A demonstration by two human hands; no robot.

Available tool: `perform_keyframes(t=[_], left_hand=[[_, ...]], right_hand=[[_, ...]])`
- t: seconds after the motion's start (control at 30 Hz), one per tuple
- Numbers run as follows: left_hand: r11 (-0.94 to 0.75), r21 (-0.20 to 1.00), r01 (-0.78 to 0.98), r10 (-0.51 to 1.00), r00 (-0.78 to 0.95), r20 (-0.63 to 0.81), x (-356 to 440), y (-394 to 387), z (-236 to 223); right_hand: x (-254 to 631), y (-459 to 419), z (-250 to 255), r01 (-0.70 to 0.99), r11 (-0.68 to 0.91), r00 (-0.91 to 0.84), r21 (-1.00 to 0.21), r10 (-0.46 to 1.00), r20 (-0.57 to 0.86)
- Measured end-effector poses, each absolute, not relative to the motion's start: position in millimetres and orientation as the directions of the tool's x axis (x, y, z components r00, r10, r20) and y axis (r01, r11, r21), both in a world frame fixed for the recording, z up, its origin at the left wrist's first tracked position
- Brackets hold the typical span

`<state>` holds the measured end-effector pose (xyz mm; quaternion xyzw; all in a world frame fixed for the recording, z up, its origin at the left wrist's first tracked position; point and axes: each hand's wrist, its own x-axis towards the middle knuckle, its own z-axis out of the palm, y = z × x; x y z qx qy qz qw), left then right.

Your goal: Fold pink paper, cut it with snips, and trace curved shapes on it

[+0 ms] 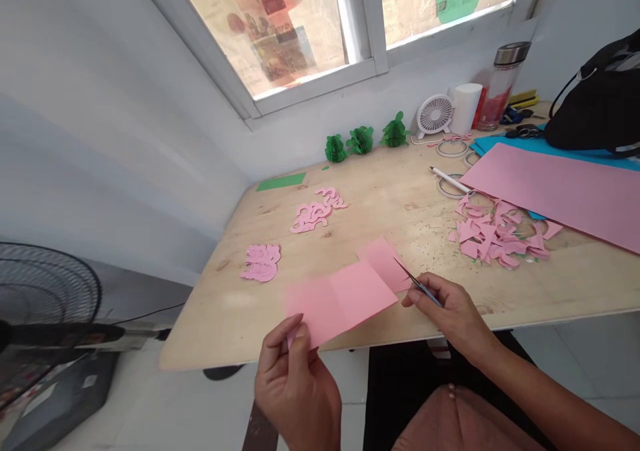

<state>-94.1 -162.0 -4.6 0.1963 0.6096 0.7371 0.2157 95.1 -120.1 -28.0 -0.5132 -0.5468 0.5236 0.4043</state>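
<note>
My left hand (300, 377) pinches the lower left corner of a pink paper strip (345, 301), which has a faint crease and is held above the table's front edge. In my right hand (450, 311) is a pair of scissors (419, 284), its thin blades pointing up and left. Behind the strip's right end and under the blades shows another pink paper piece (383, 257); whether it lies on the table or hangs is hard to tell. My right fingers cover most of the scissors' handles.
Pink cut-outs (263, 263) and curly pink pieces (320, 209) lie on the wooden table (240, 317). Pink scraps (495, 234), a large pink sheet (560, 184) and a white pen (450, 179) are at right. Green paper shapes (361, 141), a small fan (435, 115) and a bottle (500, 91) stand behind.
</note>
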Motion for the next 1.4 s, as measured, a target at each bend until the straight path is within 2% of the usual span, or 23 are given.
perform_keyframes(t=[0.17,0.27,0.4,0.53,0.67,0.9,1.07,1.17,1.23,1.3,1.33,1.4], left_hand=[[-0.136,0.991,0.001,0.630,-0.772,0.087,-77,-169,-12],[-0.093,0.987,0.132,0.691,-0.705,0.159,-69,-174,-14],[-0.097,0.945,0.313,0.806,-0.533,0.259,-62,-175,-16],[-0.165,0.904,0.395,0.863,-0.386,0.326,-56,-168,-18],[-0.149,0.924,0.352,0.906,-0.325,0.270,-47,-157,-14],[-0.127,0.984,0.121,0.954,-0.259,0.155,-36,-146,2],[-0.150,0.984,0.093,0.959,-0.229,0.168,-33,-145,4],[-0.223,0.966,0.128,0.943,-0.222,0.247,-35,-147,-3],[-0.332,0.911,0.244,0.903,-0.199,0.382,-41,-145,-11],[-0.434,0.784,0.445,0.845,-0.100,0.525,-52,-140,-20],[-0.445,0.694,0.566,0.838,-0.011,0.546,-58,-136,-25],[-0.396,0.521,0.756,0.889,0.175,0.422,-71,-126,-34]], right_hand=[[91,-118,-35,0.110,-0.038,-0.079,-0.993,0.996,-0.047],[90,-115,-35,0.085,-0.025,-0.028,-0.996,0.999,-0.027],[90,-113,-30,0.081,0.010,-0.017,-0.997,1.000,0.009],[93,-115,-26,0.106,0.074,-0.053,-0.992,0.996,0.069],[95,-118,-29,0.109,0.091,-0.112,-0.990,0.991,0.079],[94,-126,-31,-0.018,0.051,-0.209,-0.999,0.976,0.054],[90,-125,-28,0.075,0.034,-0.080,-0.997,0.996,0.028],[90,-121,-29,0.158,0.037,0.036,-0.987,0.998,0.043],[95,-117,-30,0.206,0.029,0.095,-0.978,0.994,0.049],[103,-111,-29,0.234,0.008,0.177,-0.972,0.983,0.051],[108,-109,-29,0.241,-0.004,0.224,-0.971,0.973,0.051],[120,-104,-27,0.248,-0.027,0.316,-0.968,0.947,0.055]])
